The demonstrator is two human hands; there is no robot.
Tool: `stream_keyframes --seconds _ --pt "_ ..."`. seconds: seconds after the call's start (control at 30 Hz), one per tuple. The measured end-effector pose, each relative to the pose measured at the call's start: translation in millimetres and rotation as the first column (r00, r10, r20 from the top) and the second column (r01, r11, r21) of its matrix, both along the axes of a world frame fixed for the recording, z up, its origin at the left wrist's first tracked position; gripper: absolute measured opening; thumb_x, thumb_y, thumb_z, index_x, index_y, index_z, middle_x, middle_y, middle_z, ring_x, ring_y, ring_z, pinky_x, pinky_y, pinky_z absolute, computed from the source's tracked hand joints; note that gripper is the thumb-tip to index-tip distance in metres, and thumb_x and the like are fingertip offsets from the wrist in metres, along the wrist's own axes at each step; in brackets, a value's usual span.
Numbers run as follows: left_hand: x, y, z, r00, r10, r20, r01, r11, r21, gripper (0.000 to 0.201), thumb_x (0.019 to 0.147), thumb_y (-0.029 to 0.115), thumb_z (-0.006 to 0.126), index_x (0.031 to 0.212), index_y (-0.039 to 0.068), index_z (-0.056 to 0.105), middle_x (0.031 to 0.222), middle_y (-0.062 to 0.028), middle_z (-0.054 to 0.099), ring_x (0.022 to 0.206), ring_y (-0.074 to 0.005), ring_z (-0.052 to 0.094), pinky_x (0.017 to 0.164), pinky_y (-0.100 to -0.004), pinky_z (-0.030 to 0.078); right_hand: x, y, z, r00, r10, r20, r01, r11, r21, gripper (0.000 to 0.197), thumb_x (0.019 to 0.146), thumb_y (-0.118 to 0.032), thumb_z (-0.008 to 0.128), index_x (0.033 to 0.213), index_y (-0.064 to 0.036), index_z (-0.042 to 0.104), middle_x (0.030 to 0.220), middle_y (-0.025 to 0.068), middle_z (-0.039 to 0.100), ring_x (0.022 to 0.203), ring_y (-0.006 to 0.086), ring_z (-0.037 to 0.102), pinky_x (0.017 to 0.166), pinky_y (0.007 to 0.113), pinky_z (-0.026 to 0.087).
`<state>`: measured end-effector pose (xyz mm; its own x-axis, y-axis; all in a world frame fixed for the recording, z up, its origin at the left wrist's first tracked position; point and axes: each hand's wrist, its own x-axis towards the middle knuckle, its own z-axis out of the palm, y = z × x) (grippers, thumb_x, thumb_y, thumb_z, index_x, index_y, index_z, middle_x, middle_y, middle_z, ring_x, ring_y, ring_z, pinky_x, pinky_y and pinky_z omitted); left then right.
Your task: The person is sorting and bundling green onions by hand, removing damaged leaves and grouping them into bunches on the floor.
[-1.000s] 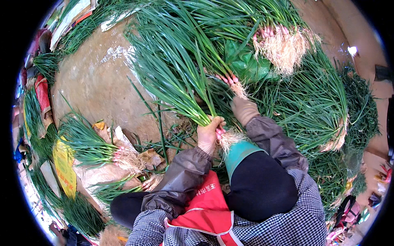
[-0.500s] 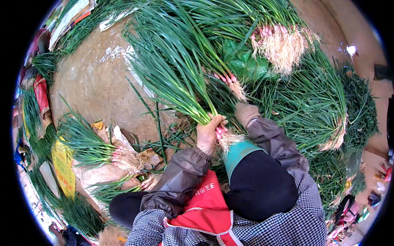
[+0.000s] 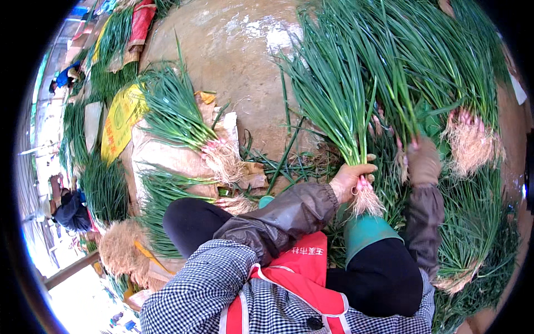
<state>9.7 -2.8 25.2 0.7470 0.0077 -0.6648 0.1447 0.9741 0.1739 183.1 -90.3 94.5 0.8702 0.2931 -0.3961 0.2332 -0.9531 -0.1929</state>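
My left hand [image 3: 352, 181] is closed round a bunch of spring onions [image 3: 347, 131]. Their pink bulbs and pale roots stick out below the fist, above the green boot top at my knee, and the long green leaves fan up and away. To its right, my right hand [image 3: 424, 162], in a tan covering, is closed at the bulb end of more spring onions [image 3: 401, 106] in the heap; the fingertips are partly blurred. Beside it, a thick bundle of spring onions [image 3: 473, 139] shows a mass of roots. Part of a green plastic bag [image 3: 431, 125] shows under the leaves.
Left of my arms, a bunch of spring onions [image 3: 181, 114] and another bunch [image 3: 164, 186] lie on brown sacking [image 3: 142, 147] next to a yellow sack [image 3: 123, 119]. Loose leaves litter the wet concrete floor [image 3: 222, 61]. More greens [image 3: 473, 222] are heaped at right; a person [image 3: 72, 209] is at far left.
The view has swung left, so everything sits further right. My right hand has moved away from the left hand to the heap's bulb ends. My left hand still grips its bunch.
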Motion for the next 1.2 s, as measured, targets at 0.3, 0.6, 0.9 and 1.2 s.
stream_keyframes --seconds 0.3,0.6,0.9,1.2 --pt "-2 0 -17 0.981 -0.168 0.095 0.151 0.974 0.166 0.023 0.09 0.018 0.055 0.102 0.0 0.061 0.073 -0.0051 0.063 0.048 -0.0033 0.048 0.042 -0.0147 0.039 -46 -54 -21 0.514 0.858 0.012 -0.795 0.471 0.383 0.036 0.088 -0.03 0.054 0.122 -0.0192 0.051 0.115 0.0092 0.058 0.109 0.0301 0.054 0.091 0.041 0.043" --pt "-1 -13 -24 0.979 -0.193 -0.066 0.204 0.926 0.319 0.015 0.087 0.008 0.052 0.085 -0.004 0.061 0.065 -0.0117 0.062 0.043 -0.0074 0.048 0.034 -0.0152 0.033 -42 18 -100 0.818 0.574 -0.025 -0.55 0.795 0.254 0.025 0.086 -0.021 0.048 0.107 -0.0144 0.058 0.093 0.0165 0.058 0.085 0.0352 0.057 0.076 0.04 0.047" --pt "-9 -21 -6 0.994 -0.064 0.091 0.067 0.997 -0.031 0.018 0.082 0.017 0.059 0.083 -0.001 0.06 0.068 -0.0119 0.061 0.06 -0.0186 0.058 0.056 -0.028 0.05 -30 -15 -115 0.804 -0.048 -0.593 0.5 0.596 0.629 0.032 0.082 -0.034 0.062 0.091 -0.003 0.062 0.072 0.0042 0.053 0.067 0.0166 0.05 0.068 0.032 0.045" --pt "-11 -27 -30 0.974 0.056 0.219 0.015 0.952 -0.307 0.02 0.082 0.017 0.06 0.069 0.006 0.049 0.071 -0.0048 0.054 0.064 -0.0183 0.053 0.062 -0.0297 0.047 -51 -2 -76 0.711 -0.1 -0.696 0.564 0.672 0.479 0.03 0.088 -0.029 0.049 0.094 -0.0013 0.06 0.075 0.0074 0.059 0.061 0.0195 0.056 0.055 0.033 0.044"
